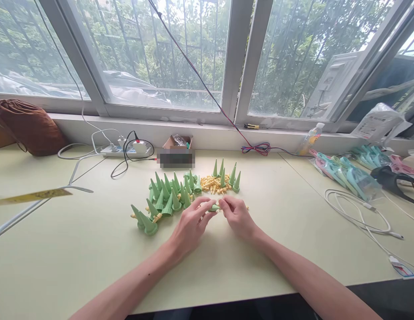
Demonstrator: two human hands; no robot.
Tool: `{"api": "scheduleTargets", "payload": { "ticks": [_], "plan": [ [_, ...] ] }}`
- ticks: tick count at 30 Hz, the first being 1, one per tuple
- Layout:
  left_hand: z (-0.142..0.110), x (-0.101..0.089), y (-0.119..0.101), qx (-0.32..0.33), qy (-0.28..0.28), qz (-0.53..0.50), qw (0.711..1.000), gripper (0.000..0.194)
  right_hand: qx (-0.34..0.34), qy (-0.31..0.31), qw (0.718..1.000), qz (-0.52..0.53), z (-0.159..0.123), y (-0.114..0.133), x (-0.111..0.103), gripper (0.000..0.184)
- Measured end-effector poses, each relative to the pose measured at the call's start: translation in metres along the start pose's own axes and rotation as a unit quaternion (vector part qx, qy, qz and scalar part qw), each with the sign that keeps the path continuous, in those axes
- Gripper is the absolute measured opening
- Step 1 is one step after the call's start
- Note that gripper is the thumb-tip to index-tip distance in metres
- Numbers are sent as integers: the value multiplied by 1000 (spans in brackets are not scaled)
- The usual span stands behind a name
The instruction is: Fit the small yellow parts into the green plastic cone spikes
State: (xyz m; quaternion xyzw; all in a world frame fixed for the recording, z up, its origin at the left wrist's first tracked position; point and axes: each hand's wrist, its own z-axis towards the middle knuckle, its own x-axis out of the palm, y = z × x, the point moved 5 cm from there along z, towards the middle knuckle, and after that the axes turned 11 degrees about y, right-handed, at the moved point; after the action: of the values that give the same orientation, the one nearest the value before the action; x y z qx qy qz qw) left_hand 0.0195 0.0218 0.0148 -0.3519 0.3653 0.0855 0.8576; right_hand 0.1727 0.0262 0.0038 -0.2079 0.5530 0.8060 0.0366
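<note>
Between the fingers of my left hand point(192, 218) lies a green plastic cone point(213, 207), tipped on its side and partly hidden by the fingertips. My right hand point(238, 217) meets it from the right, thumb and fingers pinched together at its end; what sits in that pinch is too small and covered to name. Many similar green cones point(166, 209) stand on the table beyond and left of my left hand, a few with small yellow fittings point(157, 217) at their bases. Just past both hands is a pile of small yellow parts point(211, 183), with several upright green cones point(232, 174) at its right.
A small cardboard box point(178, 142) and a power strip point(122, 150) with cables stand along the windowsill. A brown pouch point(33, 126) is at far left. To the right are a bottle point(311, 138), bagged pastel plastic items point(350, 175) and a coiled white cable point(356, 213).
</note>
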Motion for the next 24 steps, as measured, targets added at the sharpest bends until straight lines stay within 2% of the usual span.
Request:
{"api": "scheduleTargets", "payload": {
  "ticks": [7,10,15,20,24],
  "plan": [
    [1,-8,1,-110,-52,-36,992,24,2,-77,997,14,3,-1,-11,35],
    [0,-8,2,-108,-25,-46,993,31,-2,-85,996,24,4,0,-12,35],
    [0,0,8,-130,52,-134,981,53,-37,-43,998,29,2,5,-2,32],
    [-1,6,12,-179,81,-243,950,50,-44,-37,998,21,0,5,4,33],
    [-1,7,13,-180,77,-261,945,46,-57,-62,996,7,0,5,4,31]
  ]
}}
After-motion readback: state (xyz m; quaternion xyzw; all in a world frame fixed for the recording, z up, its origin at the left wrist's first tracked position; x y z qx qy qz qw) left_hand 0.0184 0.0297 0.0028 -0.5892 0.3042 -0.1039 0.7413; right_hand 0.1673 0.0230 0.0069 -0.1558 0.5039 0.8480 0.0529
